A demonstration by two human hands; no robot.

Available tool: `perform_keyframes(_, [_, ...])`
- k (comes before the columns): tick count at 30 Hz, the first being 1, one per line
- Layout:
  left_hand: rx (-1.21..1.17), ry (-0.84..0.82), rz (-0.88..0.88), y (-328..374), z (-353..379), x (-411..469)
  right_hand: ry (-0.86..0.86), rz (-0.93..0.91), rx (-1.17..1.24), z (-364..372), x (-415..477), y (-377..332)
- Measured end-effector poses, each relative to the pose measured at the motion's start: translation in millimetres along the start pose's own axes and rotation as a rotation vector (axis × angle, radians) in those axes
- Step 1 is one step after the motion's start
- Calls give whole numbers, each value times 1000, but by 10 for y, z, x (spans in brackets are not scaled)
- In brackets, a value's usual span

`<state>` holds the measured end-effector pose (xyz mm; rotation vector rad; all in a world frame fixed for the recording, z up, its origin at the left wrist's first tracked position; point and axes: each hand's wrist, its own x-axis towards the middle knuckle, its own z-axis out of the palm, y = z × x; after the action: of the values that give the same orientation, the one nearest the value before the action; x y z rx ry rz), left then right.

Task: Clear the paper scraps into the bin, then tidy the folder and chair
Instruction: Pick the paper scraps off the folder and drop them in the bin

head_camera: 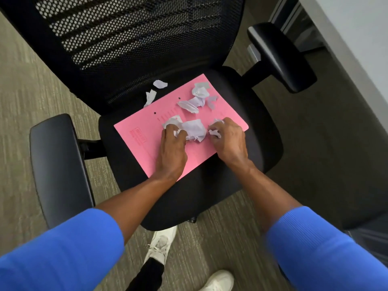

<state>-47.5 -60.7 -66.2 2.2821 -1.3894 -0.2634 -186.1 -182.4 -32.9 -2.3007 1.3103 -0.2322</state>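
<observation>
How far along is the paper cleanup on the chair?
Early: nothing looks binned, and no bin shows. Left hand and right hand are gathering crumpled scraps on the pink folder. Loose scraps remain, two on the chair seat.

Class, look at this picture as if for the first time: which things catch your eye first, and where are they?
The pink folder lies flat on the black chair seat, strewn with crumpled white paper scraps. Both hands press on its near half, the left hand and right hand each gathering scraps. Two loose scraps lie off the folder, on the seat near the mesh backrest.
</observation>
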Motion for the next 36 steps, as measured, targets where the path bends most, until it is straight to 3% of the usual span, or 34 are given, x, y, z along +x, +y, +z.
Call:
perform_keyframes(12, [-222,53,-148,422,-137,-595,337,437,432,-101,-953,273])
perform_keyframes(16, [-303,153,-153,630,-123,-854,381,527,468,-102,-1400,446])
perform_keyframes(23, [-387,167,-228,1208,68,-1429,471,667,496,-10,-2396,961])
perform_keyframes(32, [-436,-157,39,1954,874,-2281,510,900,491,28,-3553,1747])
perform_keyframes(36, [-403,-376,144,2270,1340,-2597,506,1045,434,47,-3925,2248])
